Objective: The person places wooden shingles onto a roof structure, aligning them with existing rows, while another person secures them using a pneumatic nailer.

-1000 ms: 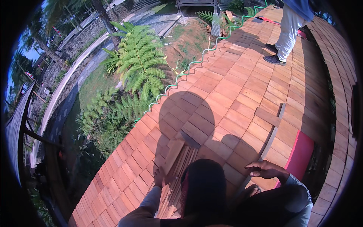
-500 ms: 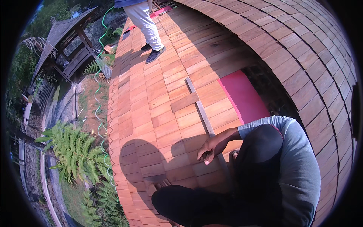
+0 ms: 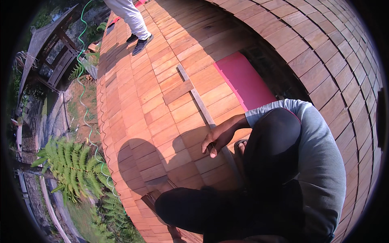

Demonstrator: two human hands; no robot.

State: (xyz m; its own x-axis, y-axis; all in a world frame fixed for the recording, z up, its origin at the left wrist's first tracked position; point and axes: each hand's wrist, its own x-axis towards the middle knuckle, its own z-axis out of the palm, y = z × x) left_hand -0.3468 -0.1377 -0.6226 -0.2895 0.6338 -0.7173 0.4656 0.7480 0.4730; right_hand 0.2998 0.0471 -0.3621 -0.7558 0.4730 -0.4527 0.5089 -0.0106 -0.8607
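Observation:
My right hand (image 3: 212,143) hangs in front of my bent right knee, its arm wrapped around the leg. Its fingers are curled together; whatever they hold, if anything, is too small to name. Just beneath it runs a long narrow wooden batten (image 3: 202,107) lying on the wooden shingles (image 3: 156,117). One loose shingle (image 3: 178,92) lies crosswise against the batten. At the lower edge, below my left knee, a bit of skin that looks like my left hand (image 3: 174,232) shows beside thin wooden pieces (image 3: 150,201); its fingers are hidden.
A person in light trousers (image 3: 131,18) stands farther up the roof. Pink sheeting (image 3: 245,79) lies beside a dark gap, under a second shingled slope (image 3: 320,60) at right. A green hose (image 3: 84,87) runs along the left roof edge, above ferns (image 3: 71,162) and a small pavilion (image 3: 54,52).
The view has shifted, so the roof, batten and standing person sit farther left and higher. More thin wooden pieces and a bit of skin show below my left knee. My right hand stays curled.

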